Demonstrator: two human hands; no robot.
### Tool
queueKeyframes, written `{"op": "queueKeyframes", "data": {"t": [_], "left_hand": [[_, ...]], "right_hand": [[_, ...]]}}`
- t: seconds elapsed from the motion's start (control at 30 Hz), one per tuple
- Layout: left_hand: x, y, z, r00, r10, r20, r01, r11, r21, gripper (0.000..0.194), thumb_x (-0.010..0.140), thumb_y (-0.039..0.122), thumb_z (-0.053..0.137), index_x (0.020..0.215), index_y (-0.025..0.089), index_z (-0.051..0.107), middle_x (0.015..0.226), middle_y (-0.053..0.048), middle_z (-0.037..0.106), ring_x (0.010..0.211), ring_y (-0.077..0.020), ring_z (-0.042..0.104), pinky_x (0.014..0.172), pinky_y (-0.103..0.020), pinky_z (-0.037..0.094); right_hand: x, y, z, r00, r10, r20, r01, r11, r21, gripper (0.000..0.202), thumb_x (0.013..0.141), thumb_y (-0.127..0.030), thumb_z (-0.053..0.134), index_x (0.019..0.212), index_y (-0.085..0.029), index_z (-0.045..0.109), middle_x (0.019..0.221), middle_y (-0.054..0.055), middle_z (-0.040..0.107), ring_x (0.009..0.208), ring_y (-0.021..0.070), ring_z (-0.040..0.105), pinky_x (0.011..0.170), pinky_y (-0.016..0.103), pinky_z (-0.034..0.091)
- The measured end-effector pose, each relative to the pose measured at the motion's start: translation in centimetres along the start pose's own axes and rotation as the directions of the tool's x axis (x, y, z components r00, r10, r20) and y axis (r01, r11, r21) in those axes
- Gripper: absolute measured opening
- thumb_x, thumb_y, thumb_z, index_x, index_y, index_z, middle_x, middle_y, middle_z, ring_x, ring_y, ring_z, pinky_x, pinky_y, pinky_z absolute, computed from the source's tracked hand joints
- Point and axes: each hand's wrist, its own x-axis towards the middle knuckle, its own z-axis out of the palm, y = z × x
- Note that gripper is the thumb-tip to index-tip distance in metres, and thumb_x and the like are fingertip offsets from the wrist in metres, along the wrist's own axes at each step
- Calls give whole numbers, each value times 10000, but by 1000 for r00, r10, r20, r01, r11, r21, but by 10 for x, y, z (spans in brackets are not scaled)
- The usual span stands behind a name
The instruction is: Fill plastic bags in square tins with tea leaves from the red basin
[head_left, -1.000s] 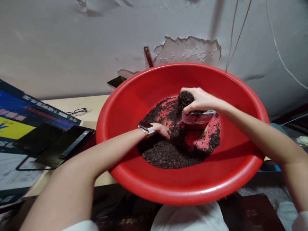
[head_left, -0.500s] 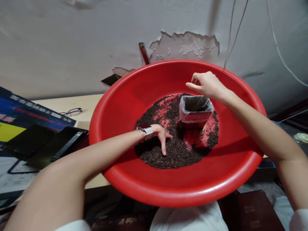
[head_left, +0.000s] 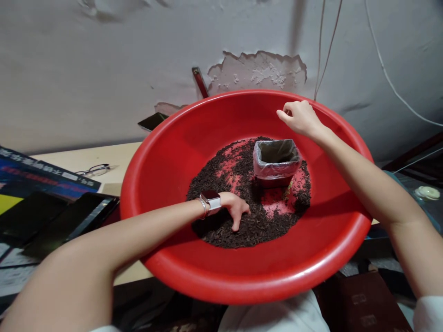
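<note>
Both our hands are empty now: right hand (head_left: 300, 117) has dropped its tea into the lined box (head_left: 276, 161) and lifted clear, left hand (head_left: 235, 210) rests loose in the loose tea (head_left: 221, 233).

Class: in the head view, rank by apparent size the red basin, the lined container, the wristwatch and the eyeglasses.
1. red basin
2. lined container
3. and 4. eyeglasses and wristwatch look similar; unranked, since the glasses lie farther away.
</note>
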Motion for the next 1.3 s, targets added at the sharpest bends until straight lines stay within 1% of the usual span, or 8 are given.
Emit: {"op": "queueKeyframes", "data": {"t": [0.2,0.3,0.6,0.83,1.0,1.1,1.2,1.3], "left_hand": [[-23,-1,-22,982,1,-189,7,999,42,633,527,228,751,1154,237,665,1086,-13,718,990,-234,636,838,-266,493],[-60,-6,-48,895,-29,-445,44,999,23,652,594,285,710,1237,241,611,1172,-24,682,1073,-237,600,880,-258,461],[-98,36,-122,312,-12,-950,-123,991,-53,515,736,420,649,1175,159,587,1142,-66,649,1027,-239,595,925,-353,438],[-80,42,-116,364,2,-931,-170,983,-64,375,850,401,563,1101,131,631,1125,-81,661,1030,-199,601,923,-329,442],[-100,17,-85,259,-118,-959,-40,990,-133,272,823,323,608,991,118,671,953,-73,701,879,-177,627,851,-319,469],[-103,1,-67,309,-196,-931,151,976,-155,191,821,229,564,899,138,712,880,-69,715,847,-201,640,827,-319,465],[-103,-13,-58,476,-299,-827,393,913,-104,228,843,214,515,877,168,736,873,-87,722,843,-228,656,803,-314,462],[-105,-20,-55,526,-377,-762,511,856,-71,305,907,338,479,1033,196,718,991,-112,716,891,-236,662,785,-295,468]], "right_hand": [[7,22,0,997,61,-38,-62,998,-24,409,923,-467,420,831,-139,647,870,142,631,1000,312,575,896,505,428],[9,26,-3,993,104,-54,-106,994,-36,398,929,-443,413,840,-137,650,882,153,636,998,313,578,891,505,431],[8,23,-3,988,136,-74,-138,990,-32,408,934,-434,388,852,-134,652,900,167,641,988,301,584,894,488,436],[3,12,-8,984,97,-148,-97,995,10,391,944,-424,358,895,-154,636,886,136,633,961,274,584,881,444,437],[-25,-53,-32,985,-43,-168,50,998,35,414,983,-353,248,931,-173,617,863,98,634,879,211,591,833,344,421],[-59,-101,-27,965,-263,17,260,960,106,387,981,-365,284,893,-172,608,828,70,632,806,174,588,790,307,409],[-98,-126,11,800,-480,361,404,875,267,330,954,-392,365,894,-176,608,825,70,645,763,186,603,737,306,416],[-130,-121,68,622,-422,660,295,907,302,346,920,-430,444,1085,-159,582,1055,152,646,896,264,639,760,345,455]]}}
